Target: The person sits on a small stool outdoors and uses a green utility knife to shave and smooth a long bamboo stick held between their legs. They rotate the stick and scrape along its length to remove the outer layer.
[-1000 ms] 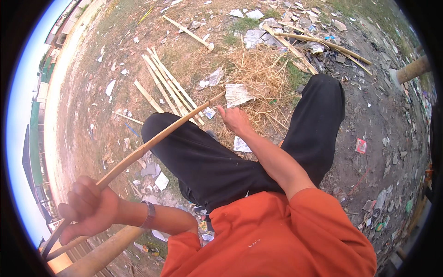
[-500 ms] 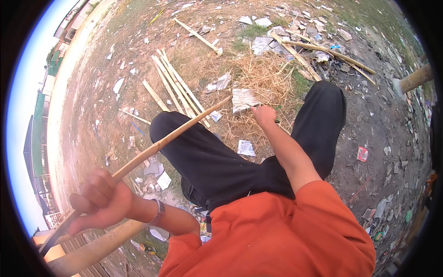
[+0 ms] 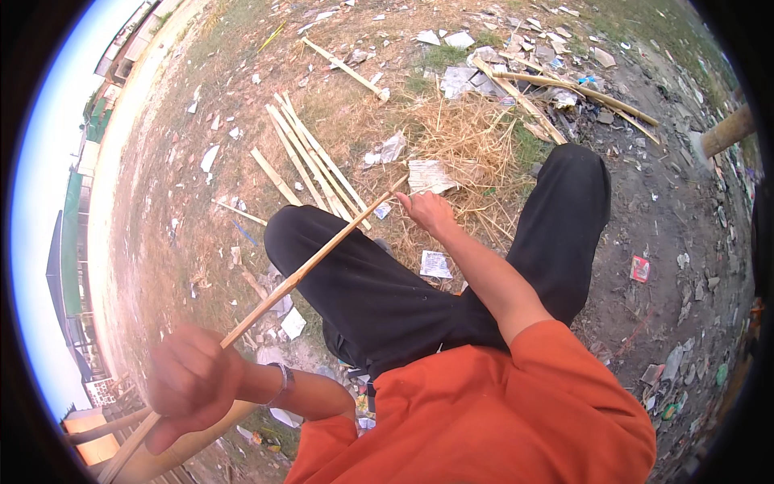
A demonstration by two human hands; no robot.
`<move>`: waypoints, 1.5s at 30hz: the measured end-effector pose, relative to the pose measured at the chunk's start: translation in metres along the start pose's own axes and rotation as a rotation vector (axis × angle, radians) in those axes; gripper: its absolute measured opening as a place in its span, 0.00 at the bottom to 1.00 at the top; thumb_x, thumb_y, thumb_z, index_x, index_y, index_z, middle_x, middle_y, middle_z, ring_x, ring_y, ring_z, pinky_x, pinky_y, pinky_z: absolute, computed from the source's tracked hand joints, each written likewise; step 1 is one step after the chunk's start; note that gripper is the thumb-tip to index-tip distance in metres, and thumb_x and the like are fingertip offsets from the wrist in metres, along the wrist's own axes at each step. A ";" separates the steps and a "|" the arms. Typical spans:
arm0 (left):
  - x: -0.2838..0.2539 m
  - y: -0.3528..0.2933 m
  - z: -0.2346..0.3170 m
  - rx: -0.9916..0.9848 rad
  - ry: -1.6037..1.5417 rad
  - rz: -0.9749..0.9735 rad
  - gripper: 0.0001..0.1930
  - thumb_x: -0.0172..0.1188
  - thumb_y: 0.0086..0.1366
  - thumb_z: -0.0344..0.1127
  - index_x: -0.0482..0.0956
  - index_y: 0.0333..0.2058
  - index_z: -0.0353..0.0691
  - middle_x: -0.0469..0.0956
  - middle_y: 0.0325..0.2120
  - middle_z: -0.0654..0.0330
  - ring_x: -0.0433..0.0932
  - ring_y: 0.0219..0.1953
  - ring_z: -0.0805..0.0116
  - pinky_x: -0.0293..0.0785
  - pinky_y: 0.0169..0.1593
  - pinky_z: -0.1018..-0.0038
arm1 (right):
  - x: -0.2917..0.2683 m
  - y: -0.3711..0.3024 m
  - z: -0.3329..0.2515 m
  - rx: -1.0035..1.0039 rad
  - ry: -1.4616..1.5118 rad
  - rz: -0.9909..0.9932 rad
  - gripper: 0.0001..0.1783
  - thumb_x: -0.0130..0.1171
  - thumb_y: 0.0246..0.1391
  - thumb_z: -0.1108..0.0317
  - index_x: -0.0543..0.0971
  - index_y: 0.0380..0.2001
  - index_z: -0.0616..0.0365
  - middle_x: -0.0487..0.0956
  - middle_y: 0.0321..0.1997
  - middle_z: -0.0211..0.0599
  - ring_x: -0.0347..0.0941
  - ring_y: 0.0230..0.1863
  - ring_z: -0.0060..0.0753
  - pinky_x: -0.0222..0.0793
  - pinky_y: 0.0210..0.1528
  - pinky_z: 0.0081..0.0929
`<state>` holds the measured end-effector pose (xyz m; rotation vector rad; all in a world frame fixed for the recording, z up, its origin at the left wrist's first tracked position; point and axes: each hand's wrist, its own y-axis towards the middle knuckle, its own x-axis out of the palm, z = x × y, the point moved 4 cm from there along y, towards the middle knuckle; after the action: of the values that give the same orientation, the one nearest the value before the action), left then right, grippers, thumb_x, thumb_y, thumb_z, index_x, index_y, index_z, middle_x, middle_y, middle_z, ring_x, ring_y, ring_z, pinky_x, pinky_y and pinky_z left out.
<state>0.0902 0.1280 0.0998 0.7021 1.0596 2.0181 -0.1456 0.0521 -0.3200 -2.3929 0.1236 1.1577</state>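
Observation:
My left hand (image 3: 192,379), low at the left, is wrapped round a long, narrow bamboo strip (image 3: 322,252). The strip slants up over my left knee, and its lower end runs past my fist to the lower left. At its far tip is my right hand (image 3: 429,213), closed, with the thumb side against or just beside the strip. What the right fingers hold, if anything, is hidden from this view. Under that tip lies a pale, flat scrap (image 3: 431,176) at the edge of a heap of straw-coloured shavings (image 3: 480,145).
Several split bamboo strips (image 3: 310,153) lie beyond my left knee, and one more (image 3: 347,68) farther off. Bamboo pieces (image 3: 580,90) rest at the upper right. A thick bamboo pole (image 3: 205,431) passes beneath my left forearm; another post (image 3: 728,131) stands at right. Litter dots the ground.
My right hand has moved left, from beside the shavings to the strip's tip. My left hand has shifted slightly right and down with the strip; a dark and green bit by the right hand no longer shows.

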 end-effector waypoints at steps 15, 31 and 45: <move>-0.010 0.005 -0.002 0.022 0.039 0.146 0.29 0.50 0.64 0.61 0.54 0.13 0.51 0.47 0.04 0.75 0.41 0.06 0.86 0.34 0.12 0.84 | -0.058 -0.019 -0.043 -0.032 0.391 0.065 0.40 0.30 0.63 0.38 0.78 0.25 0.66 0.77 0.25 0.61 0.75 0.34 0.61 0.68 0.41 0.51; 0.023 -0.006 -0.010 0.102 0.345 0.619 0.31 0.45 0.61 0.70 0.52 0.18 0.49 0.46 0.10 0.72 0.39 0.15 0.80 0.36 0.20 0.78 | -0.128 -0.212 -0.132 -0.503 0.620 0.047 0.20 0.39 0.67 0.56 0.68 0.27 0.61 0.71 0.16 0.56 0.68 0.21 0.63 0.62 0.24 0.50; 0.046 -0.013 -0.013 0.091 0.356 0.539 0.32 0.41 0.60 0.72 0.52 0.17 0.50 0.46 0.08 0.72 0.38 0.13 0.81 0.35 0.19 0.78 | -0.125 -0.210 -0.114 -0.416 0.497 0.119 0.23 0.40 0.66 0.56 0.72 0.25 0.64 0.72 0.18 0.58 0.69 0.23 0.64 0.64 0.26 0.50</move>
<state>0.0586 0.1642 0.0872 0.7498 1.2691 2.6441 -0.0848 0.1706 -0.0847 -3.0432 0.2046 0.6549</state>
